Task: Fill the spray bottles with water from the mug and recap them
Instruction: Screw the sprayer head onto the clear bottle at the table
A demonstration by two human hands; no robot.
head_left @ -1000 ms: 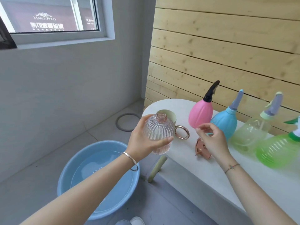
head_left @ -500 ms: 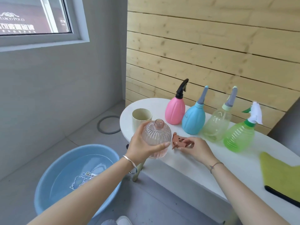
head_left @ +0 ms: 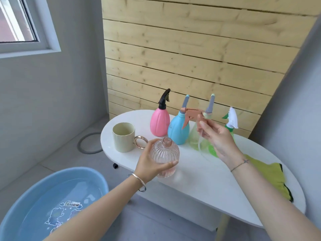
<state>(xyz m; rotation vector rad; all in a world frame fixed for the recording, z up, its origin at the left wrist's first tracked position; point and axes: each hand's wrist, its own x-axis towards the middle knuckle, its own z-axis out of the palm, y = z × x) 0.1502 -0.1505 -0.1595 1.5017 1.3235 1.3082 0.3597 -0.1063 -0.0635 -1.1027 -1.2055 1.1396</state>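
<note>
Broadly: the white bench carries the mug and the capped sprayers. At its near edge our left hand wraps the ribbed clear bottle, neck open. We judge it rigid, light and slick, so we grip the belly ribs. Our right hand has its fingers pinching the copper trigger cap at the collar, held high, tube dangling.

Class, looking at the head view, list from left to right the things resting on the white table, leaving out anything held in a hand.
mug → pink spray bottle → blue spray bottle → pale green spray bottle → bright green spray bottle → yellow-green cloth
</note>
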